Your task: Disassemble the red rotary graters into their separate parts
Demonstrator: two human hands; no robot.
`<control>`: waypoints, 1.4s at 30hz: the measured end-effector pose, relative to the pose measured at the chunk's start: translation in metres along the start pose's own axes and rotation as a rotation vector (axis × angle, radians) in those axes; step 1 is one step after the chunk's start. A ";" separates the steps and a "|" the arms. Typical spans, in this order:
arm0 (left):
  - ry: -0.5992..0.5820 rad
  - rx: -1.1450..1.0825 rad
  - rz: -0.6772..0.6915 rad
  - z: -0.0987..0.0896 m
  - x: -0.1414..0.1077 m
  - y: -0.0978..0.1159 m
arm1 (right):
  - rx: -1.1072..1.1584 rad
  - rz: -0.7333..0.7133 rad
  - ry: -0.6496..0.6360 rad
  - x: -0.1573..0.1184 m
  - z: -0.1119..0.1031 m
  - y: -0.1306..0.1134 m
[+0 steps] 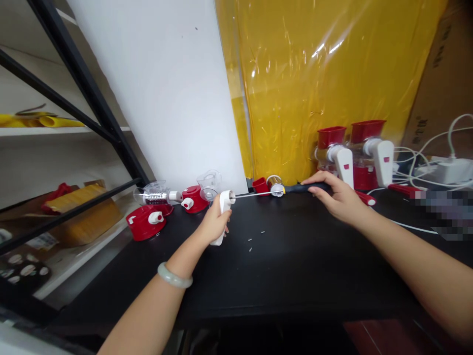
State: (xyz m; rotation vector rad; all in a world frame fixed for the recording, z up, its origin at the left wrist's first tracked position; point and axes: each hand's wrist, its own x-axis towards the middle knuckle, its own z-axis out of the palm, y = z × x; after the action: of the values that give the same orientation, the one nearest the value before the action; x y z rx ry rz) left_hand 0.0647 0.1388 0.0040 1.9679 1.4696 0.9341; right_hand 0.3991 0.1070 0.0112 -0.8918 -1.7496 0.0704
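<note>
My left hand [215, 223] is closed around a white plastic crank handle [224, 201], held upright over the black table [288, 276]. My right hand [332, 195] grips the dark handle of a long screwdriver [258, 194]. The screwdriver lies level, and its shaft tip meets the round socket at the top of the white handle. Several small screws [250, 240] are on the table to the right of my left hand. Behind the shaft sit a red pusher [260, 186] and a metal grater drum [275, 184].
Red bases [146, 223] with clear plastic hoppers [209, 183] stand at the left back. Two assembled red-and-white graters [365, 158] are at the right back, near white cables and an adapter [453, 170]. A black-framed shelf [84, 79] borders the left. Yellow wrap [318, 74] covers the back.
</note>
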 end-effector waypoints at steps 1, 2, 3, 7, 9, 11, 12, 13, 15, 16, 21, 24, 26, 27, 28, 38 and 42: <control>-0.001 -0.015 -0.007 -0.001 0.001 0.000 | 0.009 -0.053 0.014 -0.001 0.001 -0.001; 0.004 -0.024 -0.012 -0.002 0.001 0.000 | 0.021 -0.080 0.034 -0.001 0.003 -0.001; 0.014 -0.025 -0.016 -0.001 0.001 0.000 | 0.035 -0.076 0.056 -0.002 0.005 -0.001; 0.066 0.040 0.004 0.006 -0.001 -0.002 | 0.234 0.166 0.133 -0.004 0.012 0.001; 0.072 0.098 0.041 0.011 -0.003 -0.004 | 0.385 0.344 0.122 -0.004 0.013 0.004; 0.078 0.148 0.072 0.014 -0.005 -0.005 | 0.392 0.502 0.054 -0.003 0.012 0.006; 0.080 0.164 0.082 0.015 -0.005 -0.005 | 0.326 0.545 0.005 -0.002 0.010 0.007; 0.082 0.170 0.086 0.014 -0.005 -0.005 | 0.238 0.549 -0.039 -0.001 0.008 0.007; 0.086 0.153 0.067 0.012 -0.003 -0.006 | 0.073 0.451 -0.079 0.000 0.005 0.005; 0.082 0.129 0.048 0.011 -0.002 -0.006 | 0.021 0.368 -0.078 0.000 0.003 0.004; -0.001 0.021 -0.017 0.002 0.004 -0.007 | 0.016 0.019 -0.005 -0.002 0.003 -0.006; -0.016 0.053 0.019 0.003 0.004 -0.008 | 0.108 0.054 0.057 -0.004 0.005 -0.006; -0.005 0.082 0.026 0.005 0.003 -0.009 | 0.214 0.146 0.079 -0.004 0.007 -0.004; -0.003 0.095 0.028 0.007 0.002 -0.010 | 0.276 0.199 0.079 -0.003 0.007 -0.002; -0.003 0.105 0.030 0.009 0.002 -0.010 | 0.329 0.260 0.067 -0.003 0.008 0.000; 0.026 0.046 -0.024 0.006 0.008 -0.014 | 0.153 0.163 -0.043 -0.003 0.004 -0.004; 0.033 0.047 -0.011 0.005 0.007 -0.013 | 0.460 0.246 -0.015 -0.003 0.009 -0.007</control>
State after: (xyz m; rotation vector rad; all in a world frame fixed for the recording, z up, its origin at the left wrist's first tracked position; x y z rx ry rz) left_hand 0.0618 0.1497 -0.0069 1.9848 1.5323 0.9392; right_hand 0.3886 0.1033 0.0086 -0.7573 -1.5387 0.6166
